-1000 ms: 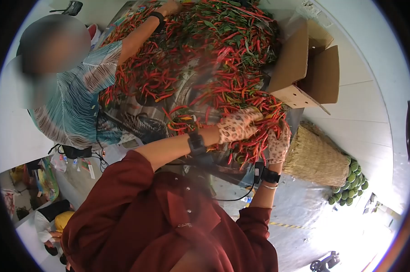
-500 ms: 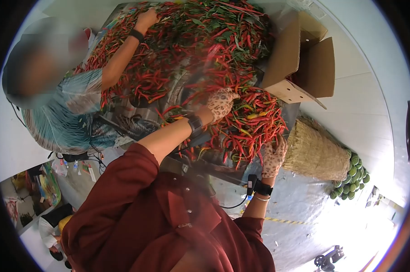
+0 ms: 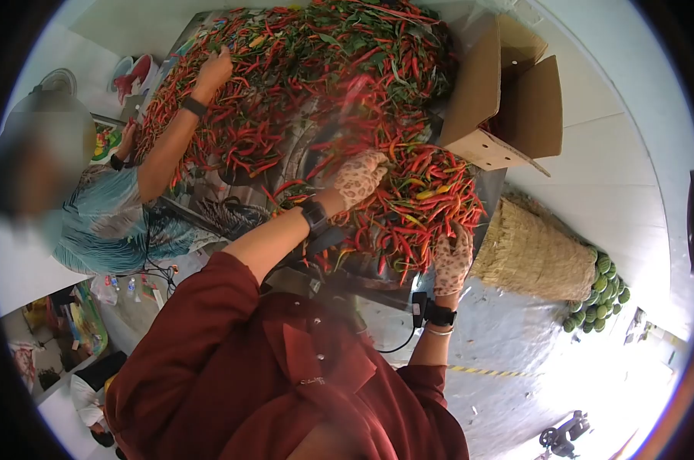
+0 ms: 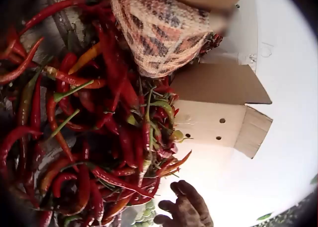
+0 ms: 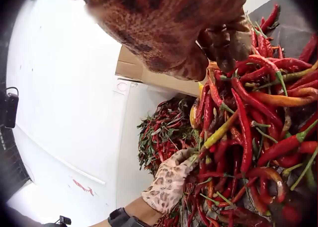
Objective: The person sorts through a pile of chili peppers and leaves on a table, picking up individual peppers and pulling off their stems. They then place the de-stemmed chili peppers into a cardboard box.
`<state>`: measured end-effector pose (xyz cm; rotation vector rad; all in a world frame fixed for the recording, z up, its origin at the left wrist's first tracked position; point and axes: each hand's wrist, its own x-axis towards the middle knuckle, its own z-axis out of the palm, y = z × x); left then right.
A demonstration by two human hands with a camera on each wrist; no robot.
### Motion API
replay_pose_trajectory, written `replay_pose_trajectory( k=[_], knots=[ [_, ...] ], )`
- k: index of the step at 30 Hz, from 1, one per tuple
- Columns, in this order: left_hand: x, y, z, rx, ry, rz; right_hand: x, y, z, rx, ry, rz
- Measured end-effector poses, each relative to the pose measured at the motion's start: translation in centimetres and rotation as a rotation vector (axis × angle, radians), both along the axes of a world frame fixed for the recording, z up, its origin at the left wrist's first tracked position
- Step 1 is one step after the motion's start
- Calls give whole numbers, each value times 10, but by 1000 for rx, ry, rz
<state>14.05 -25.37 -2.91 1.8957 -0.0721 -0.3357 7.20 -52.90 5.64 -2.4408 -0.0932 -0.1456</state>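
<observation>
Both hands wear leopard-print gloves. In the head view my left hand (image 3: 360, 180) is bent at the left side of a heap of red chili peppers (image 3: 423, 203). From the right wrist, the left hand's fingertips (image 5: 188, 160) are close together by the pale end of a yellow chili pepper (image 5: 218, 132); I cannot tell if they grip it. My right hand (image 3: 452, 261) stands at the heap's near right edge. Its separate, slightly bent fingers (image 4: 186, 204) show in the left wrist view, with nothing between them. Chili peppers (image 5: 243, 132) lie just below the right hand's dark-stained fingertips.
An open cardboard box (image 3: 477, 115) stands at the table's right edge. Further back lie more chilies with green leaves (image 3: 362, 46), where another person's hand (image 3: 214, 70) reaches in. A straw-coloured bundle (image 3: 534, 253) and green round fruits (image 3: 600, 295) are on the right.
My left hand has drawn back leftward from the heap, uncovering chilies. The right hand has shifted slightly left, off the heap's edge. The other person's hand has come nearer and left.
</observation>
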Motion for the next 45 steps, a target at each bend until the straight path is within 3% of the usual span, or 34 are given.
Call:
replay_pose_trajectory(
  k=[1, 3, 5, 6, 7, 9, 10, 12, 13, 14, 15, 17, 20, 24, 26, 27, 29, 30, 35, 37, 38, 40, 42, 44, 45],
  knots=[
    [-1, 4, 5, 168, -5, -45, 0, 0, -1, 7, 6, 4],
    [-12, 6, 26, 174, -16, -61, 0, 0, -2, 17, 9, 9],
    [-19, 3, 49, -209, 294, 44, -1, 1, -6, 11, 31, 12],
    [-18, -3, 65, -26, 129, -49, -1, 2, -8, 13, 31, 13],
    [-20, -10, 67, -25, 129, -46, -2, 3, -11, 29, 18, 28],
    [-21, -24, 70, 275, -231, -184, -1, 4, -13, 42, 6, 46],
    [-18, -29, 56, 29, -156, -119, -1, 6, -12, 57, 23, 41],
    [-11, -39, -17, -52, -136, -116, -2, 7, -9, 67, 41, 33],
    [-9, -42, -17, -130, -114, -113, -2, 6, -8, 65, 50, 34],
    [-11, -45, -17, 234, -323, -142, -3, 5, -6, 64, 60, 35],
    [-10, -46, -3, 232, -322, -145, -4, 5, -5, 63, 61, 32],
    [-7, -47, 16, 500, -385, -230, -6, 5, -4, 77, 90, 20],
    [-1, -50, 25, 657, -308, -302, -12, 6, -5, 71, 110, -15],
    [-3, -47, 35, 662, -275, -303, -16, 4, -9, 96, 77, -1],
    [-12, -39, 51, 363, -153, -119, -17, 2, -6, 90, 73, 0],
    [-16, -32, 52, 364, -150, -123, -17, 1, -6, 84, 70, 3],
    [-24, -20, 53, -100, 213, -102, -17, 0, -9, 93, 82, -1],
    [-33, -20, 102, 199, 24, -91, -16, 0, -10, 98, 89, -1],
    [-71, 21, 78, 64, -142, -97, -14, 6, -10, 140, 88, 14],
    [-96, 47, 54, 315, -307, -80, -11, 10, -9, 163, 104, 25],
    [-110, 63, 49, 316, -304, -74, -10, 12, -9, 176, 109, 34],
    [-140, 97, 46, 696, -382, -183, -6, 16, -10, 193, 116, 49],
    [-165, 123, 67, 809, -355, -217, -3, 20, -9, 125, 140, 76],
    [-212, 160, 42, 861, -155, -255, 1, 26, -8, 165, 160, 74],
    [-213, 165, 54, 897, 74, -389, 2, 29, -7, 203, 180, 69]
  ],
)
